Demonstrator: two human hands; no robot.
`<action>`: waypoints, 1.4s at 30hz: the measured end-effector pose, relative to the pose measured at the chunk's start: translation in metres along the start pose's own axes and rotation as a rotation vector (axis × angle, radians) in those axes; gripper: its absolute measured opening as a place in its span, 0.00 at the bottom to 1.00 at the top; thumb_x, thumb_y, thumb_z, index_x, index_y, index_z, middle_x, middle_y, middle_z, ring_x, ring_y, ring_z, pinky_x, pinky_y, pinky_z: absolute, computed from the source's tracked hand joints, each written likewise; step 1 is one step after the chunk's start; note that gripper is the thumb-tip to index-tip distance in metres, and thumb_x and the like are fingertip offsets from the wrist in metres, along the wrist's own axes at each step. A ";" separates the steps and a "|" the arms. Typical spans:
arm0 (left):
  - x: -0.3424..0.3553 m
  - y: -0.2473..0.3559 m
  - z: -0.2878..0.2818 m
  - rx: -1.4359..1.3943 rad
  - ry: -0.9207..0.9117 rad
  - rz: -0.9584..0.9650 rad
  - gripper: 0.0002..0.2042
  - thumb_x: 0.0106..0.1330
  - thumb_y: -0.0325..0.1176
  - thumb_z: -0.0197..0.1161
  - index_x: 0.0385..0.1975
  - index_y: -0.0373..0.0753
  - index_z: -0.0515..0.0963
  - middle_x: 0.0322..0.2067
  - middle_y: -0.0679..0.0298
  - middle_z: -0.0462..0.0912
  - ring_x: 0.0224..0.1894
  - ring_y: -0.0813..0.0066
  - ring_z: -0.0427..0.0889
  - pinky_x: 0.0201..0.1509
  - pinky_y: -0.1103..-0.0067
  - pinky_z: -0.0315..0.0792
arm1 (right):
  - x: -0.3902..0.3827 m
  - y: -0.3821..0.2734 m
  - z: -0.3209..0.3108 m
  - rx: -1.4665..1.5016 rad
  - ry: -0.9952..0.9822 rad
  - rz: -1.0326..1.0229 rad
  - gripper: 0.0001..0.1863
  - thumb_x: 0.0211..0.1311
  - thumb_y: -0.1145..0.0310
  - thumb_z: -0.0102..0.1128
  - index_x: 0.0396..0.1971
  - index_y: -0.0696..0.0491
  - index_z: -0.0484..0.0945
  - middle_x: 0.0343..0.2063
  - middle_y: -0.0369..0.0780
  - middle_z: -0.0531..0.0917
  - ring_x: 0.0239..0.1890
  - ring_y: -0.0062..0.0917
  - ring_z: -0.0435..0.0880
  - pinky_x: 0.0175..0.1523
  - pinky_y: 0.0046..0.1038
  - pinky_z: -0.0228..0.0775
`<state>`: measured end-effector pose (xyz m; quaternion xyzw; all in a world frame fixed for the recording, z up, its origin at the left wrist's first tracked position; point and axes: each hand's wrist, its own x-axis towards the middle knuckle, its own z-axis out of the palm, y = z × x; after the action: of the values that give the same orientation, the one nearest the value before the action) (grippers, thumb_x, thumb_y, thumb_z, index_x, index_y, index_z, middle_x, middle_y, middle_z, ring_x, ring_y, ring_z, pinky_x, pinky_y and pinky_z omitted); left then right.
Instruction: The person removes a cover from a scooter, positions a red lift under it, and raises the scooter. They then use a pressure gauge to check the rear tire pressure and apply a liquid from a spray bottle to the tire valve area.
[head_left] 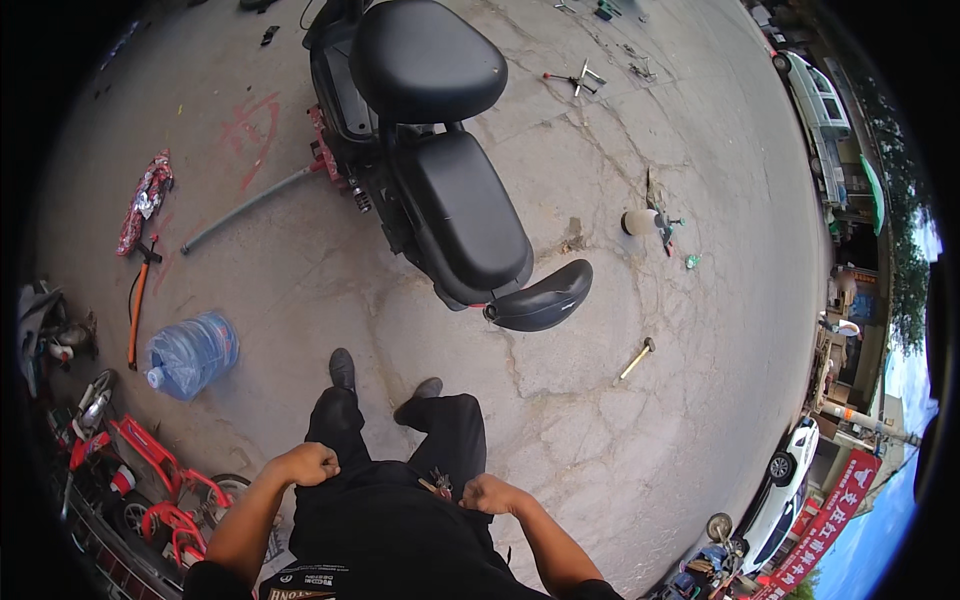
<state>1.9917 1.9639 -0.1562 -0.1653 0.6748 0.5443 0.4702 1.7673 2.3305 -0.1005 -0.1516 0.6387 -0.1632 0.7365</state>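
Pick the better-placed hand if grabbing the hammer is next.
Right, probably. The hammer lies on the ground to the person's right, and the right hand is closer to it. The left hand is on the far side of the body.

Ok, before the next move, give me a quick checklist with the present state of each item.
1. Hands clear of the scooter: ok; the left hand and right hand are by the waist.
2. Hands free: cannot tell; fingers are curled, palms hidden.
3. Scooter steady: cannot tell; its underside is mostly hidden.
4. Hammer in hand: not ok; it lies on the ground to the right.
5. Water jug away from the shoes: ok; it lies apart, to the left.
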 end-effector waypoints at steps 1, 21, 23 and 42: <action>-0.003 -0.002 0.017 -0.111 0.044 -0.011 0.11 0.65 0.37 0.65 0.35 0.35 0.84 0.30 0.55 0.86 0.34 0.63 0.84 0.40 0.68 0.75 | -0.008 -0.001 -0.010 -0.033 -0.042 0.000 0.09 0.52 0.68 0.66 0.24 0.60 0.82 0.21 0.43 0.83 0.28 0.28 0.81 0.37 0.31 0.73; 0.372 -0.010 0.261 -0.799 1.085 0.021 0.05 0.59 0.28 0.68 0.28 0.36 0.79 0.26 0.57 0.82 0.31 0.56 0.83 0.36 0.66 0.74 | 0.441 0.153 -0.250 -0.413 0.751 -0.290 0.45 0.58 0.52 0.74 0.64 0.68 0.64 0.50 0.54 0.82 0.43 0.31 0.85 0.47 0.31 0.77; 0.381 -0.036 0.249 -0.776 1.158 0.096 0.05 0.57 0.22 0.67 0.28 0.33 0.76 0.25 0.54 0.80 0.29 0.55 0.81 0.34 0.68 0.73 | 0.510 0.133 -0.269 -0.262 1.078 -0.608 0.42 0.58 0.59 0.75 0.64 0.68 0.65 0.53 0.52 0.80 0.49 0.32 0.82 0.53 0.31 0.74; 0.387 -0.122 0.218 -0.318 1.161 0.569 0.18 0.69 0.37 0.63 0.54 0.35 0.76 0.37 0.55 0.79 0.36 0.59 0.81 0.44 0.62 0.79 | 0.660 0.094 -0.303 0.139 1.213 -1.432 0.26 0.58 0.73 0.72 0.56 0.65 0.75 0.57 0.43 0.79 0.55 0.28 0.79 0.65 0.30 0.66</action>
<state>1.9855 2.2269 -0.5347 -0.3144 0.7471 0.5629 -0.1618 1.5575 2.1241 -0.7709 -0.3530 0.6568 -0.6662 0.0096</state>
